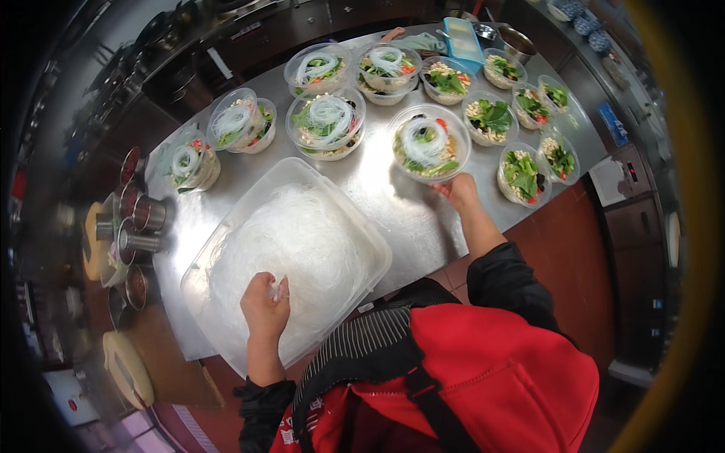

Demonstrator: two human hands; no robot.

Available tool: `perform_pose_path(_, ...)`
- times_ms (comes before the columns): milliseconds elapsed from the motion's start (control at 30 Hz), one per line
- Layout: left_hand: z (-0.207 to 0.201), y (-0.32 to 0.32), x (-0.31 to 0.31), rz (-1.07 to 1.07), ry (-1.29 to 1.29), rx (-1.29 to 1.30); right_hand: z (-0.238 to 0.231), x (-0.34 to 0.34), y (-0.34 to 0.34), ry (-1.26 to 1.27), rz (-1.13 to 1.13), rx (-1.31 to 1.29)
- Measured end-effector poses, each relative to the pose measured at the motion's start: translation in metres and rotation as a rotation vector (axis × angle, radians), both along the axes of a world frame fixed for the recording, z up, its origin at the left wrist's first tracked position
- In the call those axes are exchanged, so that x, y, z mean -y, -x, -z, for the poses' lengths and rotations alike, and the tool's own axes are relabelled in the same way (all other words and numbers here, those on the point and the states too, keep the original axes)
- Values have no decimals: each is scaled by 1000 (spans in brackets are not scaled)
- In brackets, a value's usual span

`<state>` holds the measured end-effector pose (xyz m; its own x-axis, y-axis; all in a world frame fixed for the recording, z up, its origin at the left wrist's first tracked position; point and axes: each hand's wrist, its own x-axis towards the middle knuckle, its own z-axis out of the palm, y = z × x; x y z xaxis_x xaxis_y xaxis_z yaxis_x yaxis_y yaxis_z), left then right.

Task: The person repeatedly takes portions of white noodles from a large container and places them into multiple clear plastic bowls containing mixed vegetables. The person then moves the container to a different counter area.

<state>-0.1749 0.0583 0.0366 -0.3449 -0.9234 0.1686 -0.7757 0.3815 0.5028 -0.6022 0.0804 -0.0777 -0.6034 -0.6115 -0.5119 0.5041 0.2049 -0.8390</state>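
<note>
A large translucent tub full of pale glass noodles stands at the near left of the steel table. Low over the noodles, my left hand is closed, with a few clear strands showing between thumb and fingers. My right hand grips the near side of a clear round plastic bowl, its fingers partly hidden under it. That bowl contains leafy greens, red pieces and a coil of glass noodles on top.
More noodle-topped bowls line the table's far left, some stacked. Several bowls of greens and peanuts stand at the right. A blue-rimmed container sits at the back; metal pots and a cutting board are at the left.
</note>
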Motion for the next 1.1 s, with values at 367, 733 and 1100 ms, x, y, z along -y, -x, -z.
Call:
perform_pose_path(367, -81, 50, -16, -116, 48, 267, 6, 28, 43, 189, -61, 273)
perform_pose_path(733, -16, -110, -81, -852, 117, 212, -60, 13, -122, 237, -1271, -787)
perform_pose_path(1100, 71, -159, -81, -1000, -351, -557, -72, -42, -130, 3, -1098, -641)
